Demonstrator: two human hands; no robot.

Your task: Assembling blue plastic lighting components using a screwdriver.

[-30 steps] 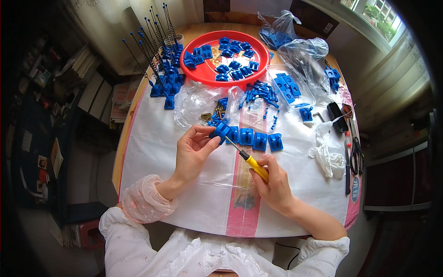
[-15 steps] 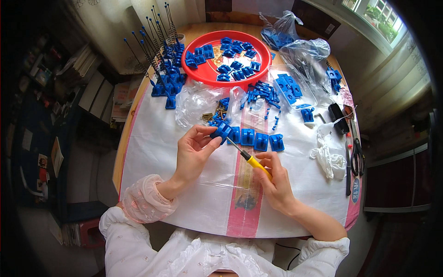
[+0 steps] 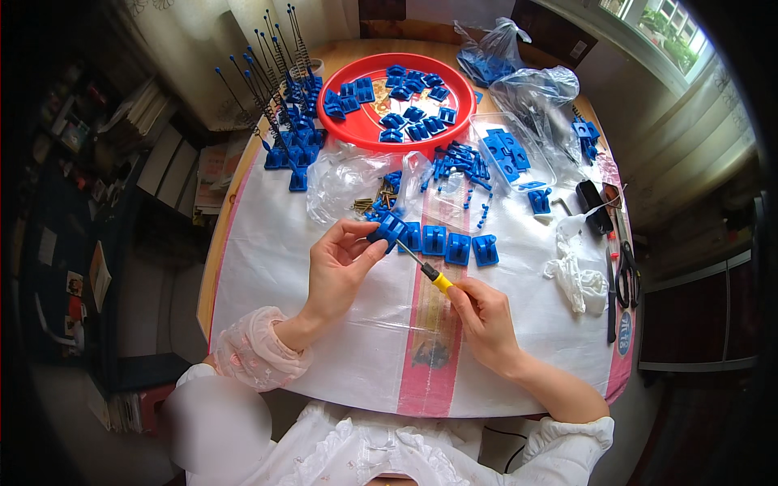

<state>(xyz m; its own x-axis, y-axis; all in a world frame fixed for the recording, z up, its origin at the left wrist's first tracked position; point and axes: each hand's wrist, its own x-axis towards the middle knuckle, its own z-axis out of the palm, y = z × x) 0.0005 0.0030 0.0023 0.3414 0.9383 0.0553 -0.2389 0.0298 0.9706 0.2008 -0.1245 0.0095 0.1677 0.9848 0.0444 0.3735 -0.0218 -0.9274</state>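
My left hand [image 3: 340, 259] pinches a blue plastic bracket-like part [image 3: 388, 231] between thumb and fingers, tilted above the table. In my right hand [image 3: 484, 320] is a screwdriver [image 3: 438, 280] with a yellow and black handle. Its metal shaft points up and left, and the tip meets the held part; the exact contact point is too small to make out. Just right of the held part, several similar blue parts [image 3: 458, 249] sit in a row. Behind my left fingers lie brass-coloured screws [image 3: 362, 206] and small blue pieces on clear plastic.
A red round tray [image 3: 324, 121] holds blue parts at the back. Blue bases with tall springs [image 3: 279, 121] crowd the far left. Small blue rods [image 3: 462, 166] lie centrally. At right are a clear box [image 3: 545, 168], plastic bags [image 3: 535, 89], scissors [image 3: 626, 275] and a crumpled white bag [image 3: 577, 279].
My right fingers have shifted on the screwdriver handle, now wrapped further round its back end. The left hand and the blue part stay almost in place.
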